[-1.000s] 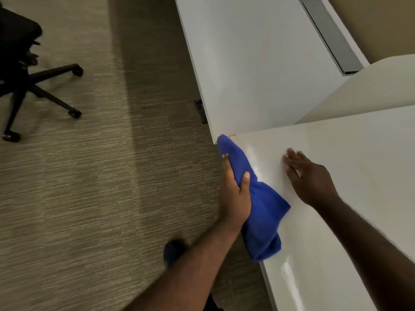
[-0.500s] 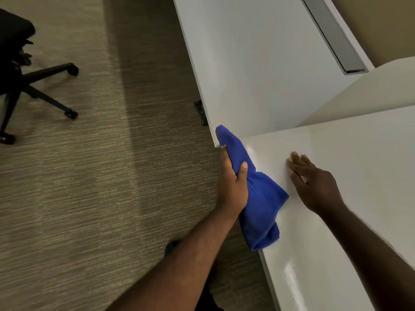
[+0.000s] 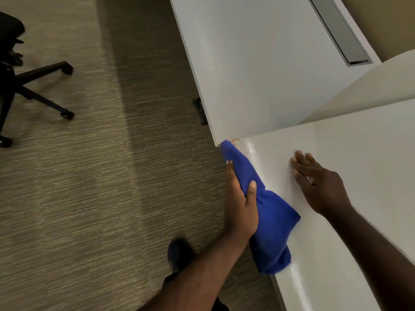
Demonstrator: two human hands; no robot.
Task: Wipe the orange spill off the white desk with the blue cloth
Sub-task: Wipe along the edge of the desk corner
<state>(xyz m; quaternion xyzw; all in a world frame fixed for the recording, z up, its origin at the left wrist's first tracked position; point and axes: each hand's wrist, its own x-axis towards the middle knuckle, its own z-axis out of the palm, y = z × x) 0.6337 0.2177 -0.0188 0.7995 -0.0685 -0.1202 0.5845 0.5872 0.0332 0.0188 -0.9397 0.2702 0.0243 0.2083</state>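
A: Left hand [image 3: 241,198] gripping blue cloth [image 3: 271,221] at the white desk [image 3: 359,153] edge, thumb on top. Right hand [image 3: 318,185] flat, fingers spread, holding nothing.
B: Cloth?
A: Soft, light, bunches; grab mid-fold.
B: Change?
A: Half a second ago cloth covered the corner; now orange spill [image 3: 237,141] peeks out beyond its tip.
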